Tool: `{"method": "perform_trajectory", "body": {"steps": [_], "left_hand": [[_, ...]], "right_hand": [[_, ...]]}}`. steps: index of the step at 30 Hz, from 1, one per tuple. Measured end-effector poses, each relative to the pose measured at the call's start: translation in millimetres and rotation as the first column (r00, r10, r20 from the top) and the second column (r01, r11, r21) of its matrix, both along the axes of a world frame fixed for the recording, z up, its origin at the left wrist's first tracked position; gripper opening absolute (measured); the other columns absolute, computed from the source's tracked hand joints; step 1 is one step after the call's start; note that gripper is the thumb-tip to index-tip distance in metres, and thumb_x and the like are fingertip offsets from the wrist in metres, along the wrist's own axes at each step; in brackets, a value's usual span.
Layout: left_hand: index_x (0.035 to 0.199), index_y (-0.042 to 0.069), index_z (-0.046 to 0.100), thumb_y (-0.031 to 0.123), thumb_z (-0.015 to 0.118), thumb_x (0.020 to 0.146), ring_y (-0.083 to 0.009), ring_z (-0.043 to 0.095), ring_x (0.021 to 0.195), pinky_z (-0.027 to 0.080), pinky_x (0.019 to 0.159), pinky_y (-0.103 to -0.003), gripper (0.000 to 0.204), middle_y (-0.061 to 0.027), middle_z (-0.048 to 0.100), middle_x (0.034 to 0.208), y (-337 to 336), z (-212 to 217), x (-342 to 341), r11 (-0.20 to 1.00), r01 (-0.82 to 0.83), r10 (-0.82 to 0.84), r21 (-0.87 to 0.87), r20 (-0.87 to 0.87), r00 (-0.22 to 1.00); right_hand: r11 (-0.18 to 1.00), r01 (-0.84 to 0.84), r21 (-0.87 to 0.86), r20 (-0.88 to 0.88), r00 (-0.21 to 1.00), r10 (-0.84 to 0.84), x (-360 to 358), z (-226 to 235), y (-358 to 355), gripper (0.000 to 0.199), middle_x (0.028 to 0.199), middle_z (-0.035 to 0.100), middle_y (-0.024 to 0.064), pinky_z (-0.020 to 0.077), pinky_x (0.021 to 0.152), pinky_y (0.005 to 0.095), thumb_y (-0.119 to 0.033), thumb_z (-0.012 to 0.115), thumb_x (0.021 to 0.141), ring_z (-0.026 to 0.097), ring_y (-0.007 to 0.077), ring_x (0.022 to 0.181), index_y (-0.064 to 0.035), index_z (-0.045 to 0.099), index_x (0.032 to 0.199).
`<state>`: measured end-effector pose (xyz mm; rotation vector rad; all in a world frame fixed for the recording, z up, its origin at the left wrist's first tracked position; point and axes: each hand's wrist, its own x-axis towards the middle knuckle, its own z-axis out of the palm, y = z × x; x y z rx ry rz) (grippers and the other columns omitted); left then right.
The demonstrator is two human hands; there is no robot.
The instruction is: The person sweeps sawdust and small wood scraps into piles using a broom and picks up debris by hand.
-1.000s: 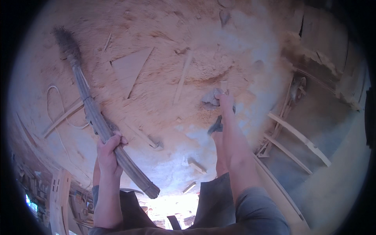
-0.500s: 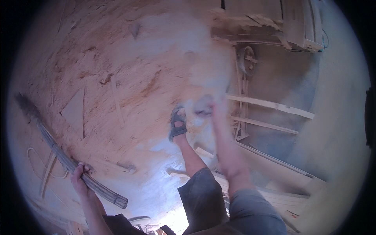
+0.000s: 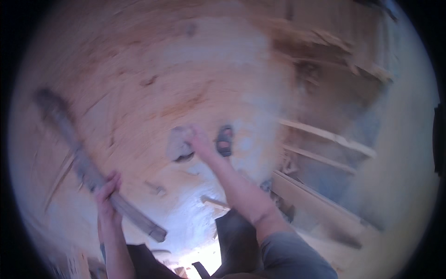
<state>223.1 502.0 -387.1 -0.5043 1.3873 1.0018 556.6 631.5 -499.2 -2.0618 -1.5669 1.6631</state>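
Observation:
My left hand (image 3: 109,187) is wrapped round a twig broom (image 3: 86,168), a long bundle of bound sticks. Its dark, bushy end points to the far left and its cut butt end lies near my body. Out in front over the dusty ground, my right hand (image 3: 197,138) is closed on a pale grey lump (image 3: 178,143) with a dark underside. Motion blur hides what kind of thing that lump is. Just right of that hand shows my foot in a dark strapped sandal (image 3: 225,140).
Reddish, sawdust-like litter covers the floor (image 3: 153,100). On the right, wooden bars (image 3: 325,132) and long boards (image 3: 320,195) lie along a wall. A wooden structure (image 3: 334,42) stands at the far right. A short wood piece (image 3: 214,202) lies near my legs.
My right hand has swung left across the foot, carrying the lump. The broom and my left hand have shifted slightly right in view. My view has moved, and dust still hangs on the right.

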Motion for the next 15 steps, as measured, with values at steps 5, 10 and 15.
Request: {"method": "perform_trajectory", "body": {"steps": [5, 10, 15], "left_hand": [[0.119, -0.006, 0.054, 0.003, 0.062, 0.081, -0.0230, 0.070, 0.092, 0.059, 0.080, -0.033, 0.040, -0.0134, 0.067, 0.102, 32.2, 4.9, -5.7, 0.993, 0.092, -0.085, 0.075, -0.092, 0.992], [0.116, -0.004, 0.054, -0.003, 0.058, 0.081, -0.0226, 0.069, 0.079, 0.062, 0.075, -0.037, 0.036, -0.0118, 0.065, 0.096, 53.3, 42.4, -6.2, 0.998, 0.056, -0.055, 0.003, -0.159, 0.986], [0.116, -0.005, 0.055, -0.002, 0.058, 0.081, -0.0226, 0.069, 0.080, 0.061, 0.075, -0.036, 0.035, -0.0128, 0.065, 0.096, 47.8, 36.7, -9.1, 0.999, 0.017, -0.008, 0.028, -0.276, 0.961]], "right_hand": [[0.926, 0.146, -0.349, -0.367, 0.887, -0.279, -207.0, 73.8, -28.4, 0.029, 0.107, 0.066, 0.0123, 0.0478, 0.086, 0.0335, -0.021, 0.060, 0.092, 0.061, 0.0188, 0.099, 0.0002, 0.061, 0.112], [0.949, -0.175, -0.262, -0.295, 0.951, 0.094, -176.6, 1.2, -31.6, 0.023, 0.096, 0.068, 0.0123, 0.0518, 0.077, 0.0382, -0.019, 0.054, 0.096, 0.066, 0.0241, 0.084, 0.0000, 0.062, 0.107], [0.976, 0.215, 0.027, 0.408, 0.889, -0.207, -54.2, -147.2, 13.6, 0.026, 0.082, 0.067, 0.0141, 0.0535, 0.074, 0.0434, -0.017, 0.062, 0.090, 0.067, 0.0257, 0.079, 0.0028, 0.063, 0.105]]}}
